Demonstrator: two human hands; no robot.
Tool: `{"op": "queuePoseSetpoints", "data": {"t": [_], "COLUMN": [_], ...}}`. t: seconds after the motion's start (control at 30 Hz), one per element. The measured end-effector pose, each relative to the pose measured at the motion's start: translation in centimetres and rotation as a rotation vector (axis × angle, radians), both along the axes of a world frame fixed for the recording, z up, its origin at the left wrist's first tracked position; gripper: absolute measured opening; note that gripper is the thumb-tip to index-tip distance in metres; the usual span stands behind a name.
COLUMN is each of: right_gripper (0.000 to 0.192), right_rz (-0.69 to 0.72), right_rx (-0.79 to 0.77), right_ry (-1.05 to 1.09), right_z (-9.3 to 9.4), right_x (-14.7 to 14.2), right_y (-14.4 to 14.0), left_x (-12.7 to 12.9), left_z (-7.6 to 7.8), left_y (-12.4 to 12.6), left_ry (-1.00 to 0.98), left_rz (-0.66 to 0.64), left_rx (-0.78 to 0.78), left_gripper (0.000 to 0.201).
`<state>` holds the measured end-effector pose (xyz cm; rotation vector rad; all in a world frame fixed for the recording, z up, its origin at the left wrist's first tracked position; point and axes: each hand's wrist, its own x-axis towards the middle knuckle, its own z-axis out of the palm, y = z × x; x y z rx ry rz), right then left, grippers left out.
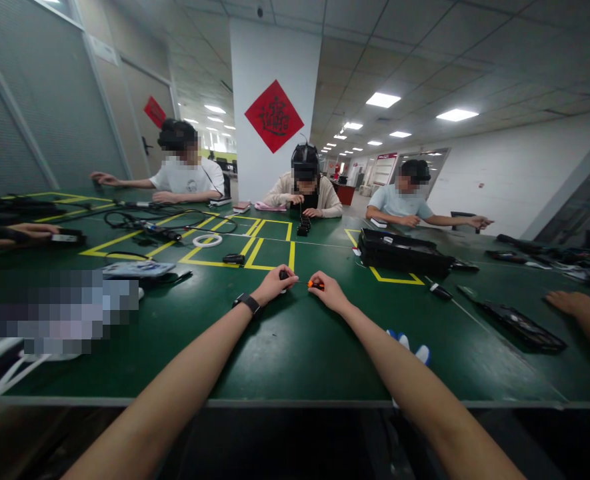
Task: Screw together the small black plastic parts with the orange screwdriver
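Observation:
Both my arms reach out over a green table (pixel 295 347). My left hand (pixel 276 285), with a black watch on its wrist, is closed around a small black part (pixel 284 275). My right hand (pixel 326 289) grips a small screwdriver with an orange handle (pixel 315 285), its thin shaft pointing left toward the black part. The two hands rest on the table close together, a few centimetres apart.
Yellow tape squares (pixel 269 250) mark the table ahead. A black case (pixel 399 253), a white ring (pixel 207 241), cables (pixel 165 223) and small black parts lie about. Three people sit across the table; other people's hands show at the left (pixel 25 231) and right (pixel 569 303) edges.

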<state>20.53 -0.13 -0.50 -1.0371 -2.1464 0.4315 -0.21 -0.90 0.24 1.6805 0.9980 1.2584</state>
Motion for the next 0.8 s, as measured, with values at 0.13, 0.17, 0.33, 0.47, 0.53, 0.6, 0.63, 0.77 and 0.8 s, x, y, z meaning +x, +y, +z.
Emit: {"op": "queuePoseSetpoints", "data": {"t": [0.13,0.17,0.33,0.47,0.53,0.6,0.63,0.77,0.8], "right_gripper": [0.025,0.029,0.022,0.028,0.022,0.023,0.026,0.019,0.018], "right_rz": [0.071,0.074,0.043,0.088,0.085,0.078,0.079,0.079,0.084], "right_rx": [-0.012,-0.013,-0.053,-0.116,-0.094,-0.06,-0.05,-0.07,-0.086], "right_ry": [-0.04,-0.047,0.014,0.109,0.075,0.027,0.009,0.033,0.059], "right_z": [0.7,0.8,0.2,-0.2,0.0,0.3,0.3,0.2,0.1], "right_x": [0.8,1.0,1.3,1.3,1.3,1.3,1.3,1.5,1.6], "right_y": [0.3,0.3,0.3,0.3,0.4,0.5,0.5,0.3,0.3], "left_x": [0.1,0.1,0.1,0.0,0.0,0.0,0.0,0.0,0.0], "left_z": [-0.1,-0.1,-0.1,-0.2,-0.3,-0.4,-0.4,-0.4,-0.3], "left_y": [0.0,0.0,0.0,0.2,0.4,0.5,0.5,0.4,0.4], "left_ry": [-0.004,-0.003,0.012,0.044,0.042,0.034,0.034,0.055,0.061], "left_rz": [0.001,0.006,0.034,0.039,0.035,0.031,0.034,0.05,0.052], "left_rx": [0.001,0.002,-0.001,0.004,0.006,-0.003,-0.004,0.027,0.036], "left_gripper": [0.03,0.03,0.033,0.032,0.031,0.031,0.032,0.033,0.033]}}
